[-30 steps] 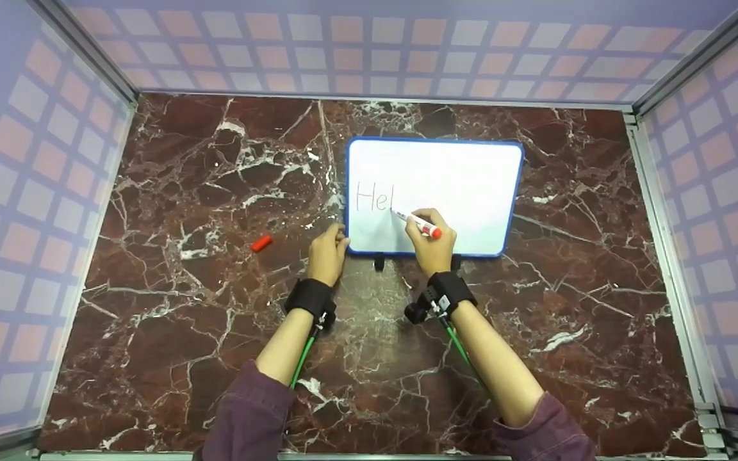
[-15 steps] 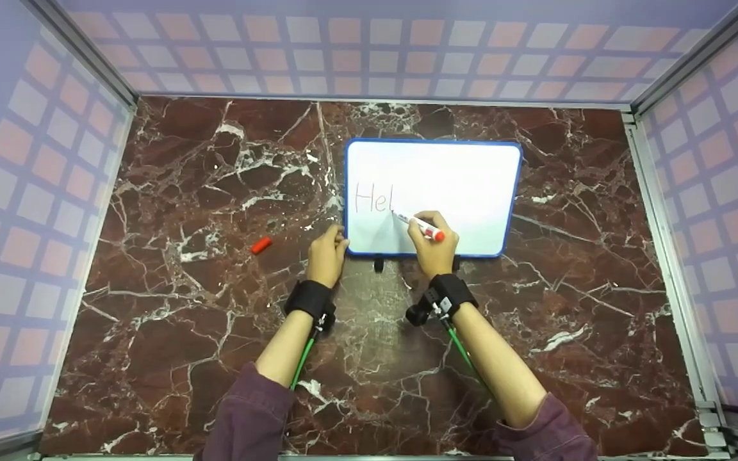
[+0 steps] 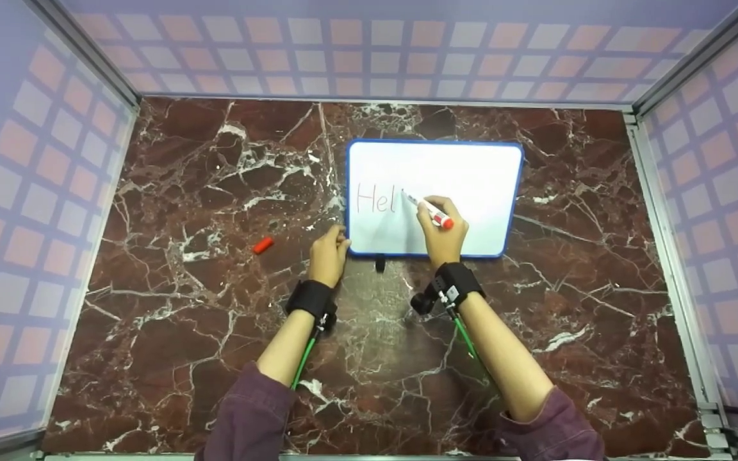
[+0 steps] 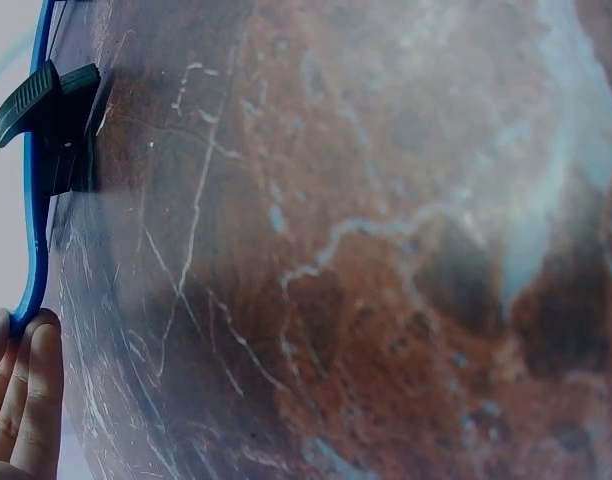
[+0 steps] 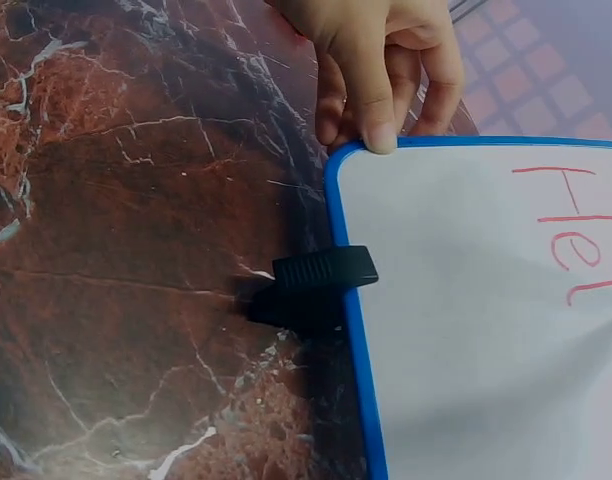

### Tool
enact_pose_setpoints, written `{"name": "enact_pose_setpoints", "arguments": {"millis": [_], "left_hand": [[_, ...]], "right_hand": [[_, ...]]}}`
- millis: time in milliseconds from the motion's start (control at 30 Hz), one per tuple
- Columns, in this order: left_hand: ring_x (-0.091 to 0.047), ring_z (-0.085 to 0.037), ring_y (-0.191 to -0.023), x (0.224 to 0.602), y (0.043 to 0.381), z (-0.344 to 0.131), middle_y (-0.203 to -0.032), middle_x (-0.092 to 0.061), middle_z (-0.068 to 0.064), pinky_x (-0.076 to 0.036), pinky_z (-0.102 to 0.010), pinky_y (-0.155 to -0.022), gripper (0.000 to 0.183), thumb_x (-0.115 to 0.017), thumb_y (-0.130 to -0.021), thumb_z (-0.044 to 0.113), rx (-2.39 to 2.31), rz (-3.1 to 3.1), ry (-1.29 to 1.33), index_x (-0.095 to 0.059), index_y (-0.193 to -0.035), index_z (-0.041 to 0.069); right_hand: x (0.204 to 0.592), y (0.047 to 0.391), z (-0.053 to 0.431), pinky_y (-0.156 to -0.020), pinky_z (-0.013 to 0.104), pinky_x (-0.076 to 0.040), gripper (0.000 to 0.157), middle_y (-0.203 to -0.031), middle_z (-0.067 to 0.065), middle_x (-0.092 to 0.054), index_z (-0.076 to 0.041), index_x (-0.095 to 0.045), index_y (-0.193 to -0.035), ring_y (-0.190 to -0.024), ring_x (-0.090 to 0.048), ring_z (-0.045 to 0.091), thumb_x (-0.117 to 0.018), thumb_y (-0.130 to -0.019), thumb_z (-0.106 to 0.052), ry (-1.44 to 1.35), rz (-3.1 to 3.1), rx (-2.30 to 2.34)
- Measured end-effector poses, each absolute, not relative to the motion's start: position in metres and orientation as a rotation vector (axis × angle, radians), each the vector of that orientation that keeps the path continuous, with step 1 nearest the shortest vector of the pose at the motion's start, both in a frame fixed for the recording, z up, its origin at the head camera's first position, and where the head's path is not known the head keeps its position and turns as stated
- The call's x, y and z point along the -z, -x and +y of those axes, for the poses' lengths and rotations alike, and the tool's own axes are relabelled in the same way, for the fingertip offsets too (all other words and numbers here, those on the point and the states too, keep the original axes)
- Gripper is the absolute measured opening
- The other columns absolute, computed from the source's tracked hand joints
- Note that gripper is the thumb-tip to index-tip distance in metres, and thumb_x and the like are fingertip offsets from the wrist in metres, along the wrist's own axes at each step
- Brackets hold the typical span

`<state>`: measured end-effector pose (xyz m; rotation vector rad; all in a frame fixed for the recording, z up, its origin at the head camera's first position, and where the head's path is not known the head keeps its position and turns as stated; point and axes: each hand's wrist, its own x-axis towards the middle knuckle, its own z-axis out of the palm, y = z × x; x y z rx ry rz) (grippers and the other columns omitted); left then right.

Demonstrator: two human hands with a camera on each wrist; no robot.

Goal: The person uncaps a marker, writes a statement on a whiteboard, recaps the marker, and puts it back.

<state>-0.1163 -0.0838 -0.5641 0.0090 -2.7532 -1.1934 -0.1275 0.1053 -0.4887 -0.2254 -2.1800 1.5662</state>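
Right hand (image 3: 444, 242) gripping marker (image 3: 432, 210) over whiteboard (image 3: 452, 168), left hand (image 3: 327, 257) pinching the whiteboard's near left corner

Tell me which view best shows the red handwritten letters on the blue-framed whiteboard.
Right wrist: the red handwritten letters appear largest and clearest, though sideways. The head view shows them smaller but upright; the left wrist view shows none.

A blue-framed whiteboard (image 3: 455, 168) is lettered "Hel" in red at its left; an uncapped white marker (image 3: 434, 210), red-ended, is held slanted, tip beside the "l".
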Motion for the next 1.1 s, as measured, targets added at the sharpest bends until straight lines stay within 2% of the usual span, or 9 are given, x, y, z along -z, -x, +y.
{"name": "enact_pose_setpoints", "arguments": {"millis": [100, 333, 633, 900, 1100], "left_hand": [[-0.069, -0.029, -0.085, 0.564, 0.117, -0.084, -0.092, -0.071, -0.016, -0.055, -0.038, -0.08, 0.022, -0.062, -0.084, 0.01, 1.194, -2.751, -0.001, -0.061, -0.104, 0.001], [-0.069, -0.028, -0.086, 0.564, 0.117, -0.083, -0.093, -0.071, -0.016, -0.056, -0.037, -0.08, 0.021, -0.062, -0.084, 0.009, 1.192, -2.763, -0.008, -0.062, -0.104, 0.001], [-0.069, -0.028, -0.086, 0.565, 0.118, -0.082, -0.093, -0.071, -0.017, -0.056, -0.038, -0.08, 0.021, -0.061, -0.085, 0.008, 1.19, -2.759, -0.014, -0.062, -0.105, 0.001], [-0.069, -0.028, -0.084, 0.564, 0.117, -0.083, -0.091, -0.071, -0.016, -0.056, -0.038, -0.079, 0.02, -0.062, -0.084, 0.008, 1.19, -2.75, 0.003, -0.061, -0.103, 0.0], [-0.069, -0.028, -0.085, 0.563, 0.117, -0.083, -0.092, -0.071, -0.016, -0.056, -0.037, -0.079, 0.021, -0.062, -0.084, 0.008, 1.2, -2.767, -0.018, -0.061, -0.104, 0.001]], "right_hand": [[0.479, 0.125, 0.104, -0.062, 0.007, -0.046, 0.016, -0.087, 0.021, -0.07, 0.007, -0.065, -0.091, -0.074, -0.066, 0.025, -0.064, -0.081, -0.005, 0.224, -2.179, -1.581], [0.48, 0.127, 0.105, -0.062, 0.009, -0.049, 0.017, -0.09, 0.022, -0.07, 0.007, -0.066, -0.094, -0.072, -0.065, 0.014, -0.065, -0.082, -0.006, 0.229, -2.177, -1.596], [0.509, 0.137, 0.111, -0.062, 0.01, -0.049, 0.017, -0.089, 0.02, -0.071, 0.004, -0.067, -0.094, -0.075, -0.067, 0.024, -0.066, -0.081, -0.008, 0.207, -2.166, -1.572], [0.517, 0.132, 0.113, -0.06, 0.012, -0.049, 0.015, -0.086, 0.014, -0.072, -0.001, -0.068, -0.09, -0.072, -0.067, 0.02, -0.066, -0.081, -0.014, 0.189, -2.202, -1.54], [0.52, 0.126, 0.111, -0.054, 0.012, -0.043, 0.014, -0.082, 0.014, -0.071, -0.002, -0.067, -0.087, -0.066, -0.06, 0.013, -0.065, -0.079, -0.014, 0.199, -2.234, -1.511]]}}
